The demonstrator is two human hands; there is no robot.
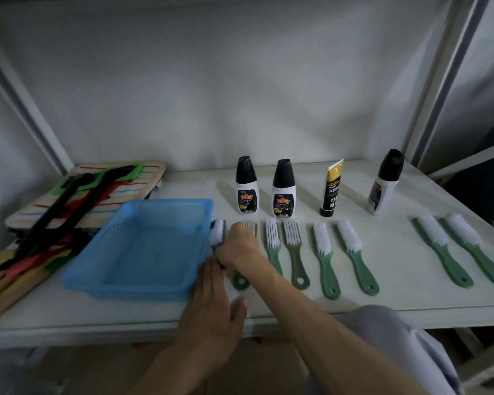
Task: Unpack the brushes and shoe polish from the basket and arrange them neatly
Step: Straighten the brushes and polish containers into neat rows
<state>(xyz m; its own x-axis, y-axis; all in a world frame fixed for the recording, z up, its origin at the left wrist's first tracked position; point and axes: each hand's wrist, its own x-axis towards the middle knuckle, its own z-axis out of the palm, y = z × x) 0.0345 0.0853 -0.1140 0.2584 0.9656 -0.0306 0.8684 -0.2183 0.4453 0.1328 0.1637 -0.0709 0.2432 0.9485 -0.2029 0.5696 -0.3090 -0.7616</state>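
A blue plastic basket [143,246] sits on the white shelf and looks empty. Right of it, several green-handled brushes [321,258] with white bristles lie in a row, handles toward me. Behind them stand three white shoe polish bottles [247,192] with black caps and a black-and-gold tube [332,192]. My right hand [240,246] is closed on a brush [218,233] lying just right of the basket, and it covers part of the neighbouring brush. My left hand [211,306] rests flat at the shelf's front edge, fingers touching that brush's handle.
Striped mats with black, red and green straps [77,195] are piled at the left of the shelf. A grey upright post [451,75] stands at the right. A gap in the brush row lies between the middle group and the two rightmost brushes [462,249].
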